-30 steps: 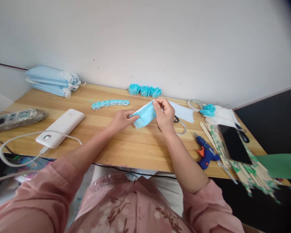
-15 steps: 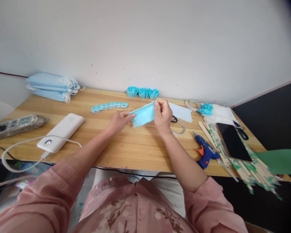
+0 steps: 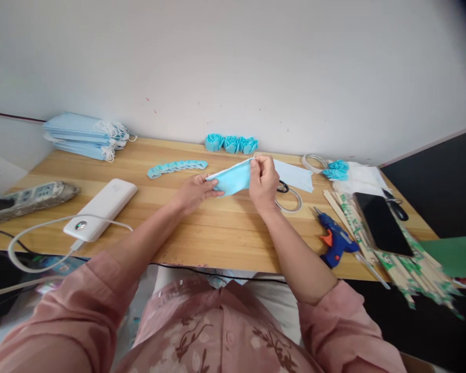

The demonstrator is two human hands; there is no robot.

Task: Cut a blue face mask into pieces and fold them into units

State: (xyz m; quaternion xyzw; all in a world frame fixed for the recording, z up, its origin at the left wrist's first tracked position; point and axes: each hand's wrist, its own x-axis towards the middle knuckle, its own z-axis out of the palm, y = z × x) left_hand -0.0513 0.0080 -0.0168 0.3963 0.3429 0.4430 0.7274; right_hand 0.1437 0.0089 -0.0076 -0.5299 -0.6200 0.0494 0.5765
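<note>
Light-blue mask fabric (image 3: 235,180) right in front of me, above the table (image 3: 217,235)! My left fingers (image 3: 209,195) pinch one end, my right fingers (image 3: 255,173) grip the other; its long axis runs crosswise, right end farther away, neither side nearer.

Blue fabric piece (image 3: 235,180), mid-scene: one. Pleated blue strip (image 3: 177,168), far left of centre: one. Blue rosettes (image 3: 232,144): four, three in a far middle row, one at far right. Rings (image 3: 291,210) like tape rolls: two. One each of pale sheet (image 3: 295,175), glue gun (image 3: 337,239), phone (image 3: 382,224), power bank (image 3: 103,208), power strip (image 3: 37,196). Stacked masks (image 3: 77,135), far left: many, overlapped, exact tally unreadable. Wrapped sticks (image 3: 421,274), near right: several, overlapping, not countable.
</note>
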